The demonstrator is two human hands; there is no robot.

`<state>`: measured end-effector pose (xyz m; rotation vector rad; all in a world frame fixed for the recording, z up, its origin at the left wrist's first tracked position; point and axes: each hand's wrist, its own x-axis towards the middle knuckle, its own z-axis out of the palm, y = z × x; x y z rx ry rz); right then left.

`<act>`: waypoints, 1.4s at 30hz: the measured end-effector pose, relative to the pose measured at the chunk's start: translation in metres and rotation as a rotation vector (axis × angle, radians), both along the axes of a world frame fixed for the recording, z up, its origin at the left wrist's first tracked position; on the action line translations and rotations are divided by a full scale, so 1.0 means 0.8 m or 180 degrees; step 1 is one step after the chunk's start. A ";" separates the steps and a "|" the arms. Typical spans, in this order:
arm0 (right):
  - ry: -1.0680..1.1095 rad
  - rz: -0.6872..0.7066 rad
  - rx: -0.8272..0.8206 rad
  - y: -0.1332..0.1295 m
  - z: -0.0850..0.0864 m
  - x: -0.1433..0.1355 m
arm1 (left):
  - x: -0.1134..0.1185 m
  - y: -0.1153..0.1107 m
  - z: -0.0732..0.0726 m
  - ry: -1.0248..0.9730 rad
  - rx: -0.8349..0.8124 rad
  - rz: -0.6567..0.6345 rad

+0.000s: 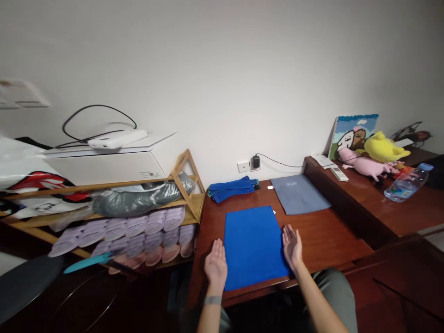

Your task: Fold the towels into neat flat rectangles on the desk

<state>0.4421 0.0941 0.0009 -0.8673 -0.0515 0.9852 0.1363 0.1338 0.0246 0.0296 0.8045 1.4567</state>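
A bright blue cloth [255,247] lies spread flat on the brown wooden table [333,240], its near edge by the table's front. Along the cloth's left edge rests my left hand [216,266], palm up with fingers stretched out and nothing in it. My right hand [293,245] is at the right edge, also palm turned up, fingers apart and holding nothing. Behind the cloth is a small pile of folded blue cloths [232,187]. A grey-blue flat mat [300,194] lies at the back right of the table.
Left of the table stands a wooden rack [194,199] with several slippers [126,226] and a white box [104,164]. A raised wooden ledge [347,203] borders the right side; beyond it are plush toys [367,164], a remote [339,174] and a plastic bottle [407,185]. A charger [256,161] is plugged into the wall.
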 end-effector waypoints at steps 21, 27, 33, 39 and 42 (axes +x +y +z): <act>-0.0027 0.0281 -0.0146 -0.069 -0.020 0.000 | 0.004 -0.053 -0.018 0.0506 -0.0091 -0.0003; 0.0169 0.0777 0.0235 -0.061 -0.007 -0.099 | 0.092 -0.077 -0.013 0.0154 0.0447 -0.0671; 0.0277 0.0759 0.0007 -0.065 -0.029 -0.131 | 0.107 -0.086 -0.041 0.0132 -0.0123 -0.0711; 0.0071 0.0424 -0.0259 -0.091 -0.033 -0.012 | 0.013 -0.094 -0.049 0.0161 -0.0257 -0.0332; -0.0001 0.0309 -0.0353 -0.099 -0.027 0.017 | 0.000 -0.102 -0.044 0.0248 -0.0207 -0.0200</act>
